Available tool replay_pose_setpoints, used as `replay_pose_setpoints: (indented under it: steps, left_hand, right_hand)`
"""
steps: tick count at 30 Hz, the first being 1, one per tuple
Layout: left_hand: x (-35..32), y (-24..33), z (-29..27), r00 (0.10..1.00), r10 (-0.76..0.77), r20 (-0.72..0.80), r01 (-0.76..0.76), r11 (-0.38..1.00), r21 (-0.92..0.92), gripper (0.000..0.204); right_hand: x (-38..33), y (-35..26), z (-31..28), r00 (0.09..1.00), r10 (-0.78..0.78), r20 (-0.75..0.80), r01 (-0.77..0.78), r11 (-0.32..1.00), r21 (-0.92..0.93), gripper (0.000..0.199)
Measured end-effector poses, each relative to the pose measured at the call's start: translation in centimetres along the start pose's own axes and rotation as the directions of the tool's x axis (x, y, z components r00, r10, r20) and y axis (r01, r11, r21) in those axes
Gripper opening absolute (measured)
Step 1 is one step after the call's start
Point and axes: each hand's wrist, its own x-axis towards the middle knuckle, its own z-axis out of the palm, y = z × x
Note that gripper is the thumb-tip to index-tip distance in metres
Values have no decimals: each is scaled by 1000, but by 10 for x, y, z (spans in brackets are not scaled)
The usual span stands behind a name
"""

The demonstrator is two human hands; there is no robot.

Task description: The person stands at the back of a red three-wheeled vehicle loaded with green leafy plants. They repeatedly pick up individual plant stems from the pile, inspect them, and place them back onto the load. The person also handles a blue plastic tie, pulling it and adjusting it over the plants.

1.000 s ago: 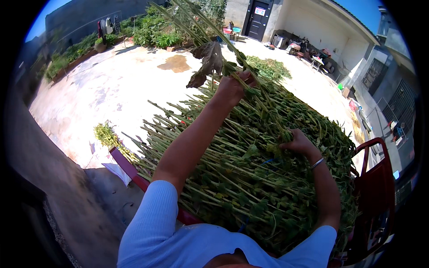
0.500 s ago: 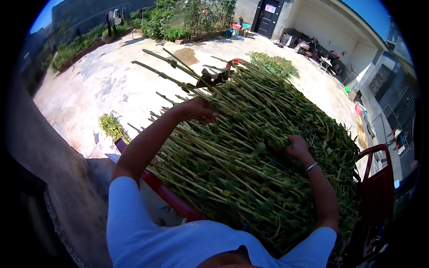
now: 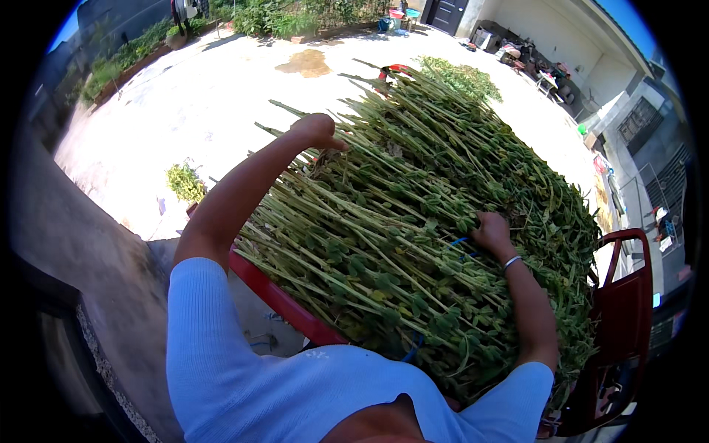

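A thick heap of cut leafy plant stalks (image 3: 384, 244) lies across a red-framed cart (image 3: 284, 303), bare cut ends toward the left and leaves toward the right. Over the cut ends at the far left, my left hand (image 3: 316, 131) is bent downward and closed on stalks; its fingers are partly hidden. Deeper in the leaves, my right hand (image 3: 493, 232), with a pale bracelet on its wrist, is curled round stalks, its fingertips covered by foliage. Bits of blue cord (image 3: 459, 241) show among the stalks beside it.
A red metal frame panel (image 3: 624, 310) stands at the cart's right end. Loose greenery (image 3: 461, 77) lies on the concrete beyond, and a small leafy clump (image 3: 185, 182) is at the left. A wall (image 3: 96, 214) runs along my left. Basins (image 3: 396, 13) sit near a dark door.
My left hand has moved farther away and up in the picture. The long stalks that stuck out beside it now lie lower on the heap. My right hand stays nearly in place.
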Motion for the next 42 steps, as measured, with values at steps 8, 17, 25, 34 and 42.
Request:
replay_pose_setpoints:
  steps: [8, 17, 25, 34, 42]
  left_hand:
    - [30, -2, 10, 998, 41, -50, -41, 999, 5, 27]
    - [-155, -133, -137, 761, -489, -426, 570, 818, 78, 4]
    - [-307, -219, -129, 657, -525, -541, 738, 592, 324, 41]
    - [-207, 13, -109, 760, 189, -622, -36, 968, 250, 52]
    - [-133, 161, -60, 247, 710, -659, -185, 702, 687, 60]
  right_hand:
    - [-7, 8, 7, 999, 1, -51, 1, 999, 36, 29]
    - [-10, -8, -8, 996, 79, 41, -81, 995, 56, 37]
    - [-7, -5, -23, 985, 35, -167, -23, 997, 76, 33]
    - [-24, 1, -114, 958, 106, -267, -69, 987, 144, 34]
    - [-82, -14, -161, 938, 49, -344, 55, 957, 286, 20]
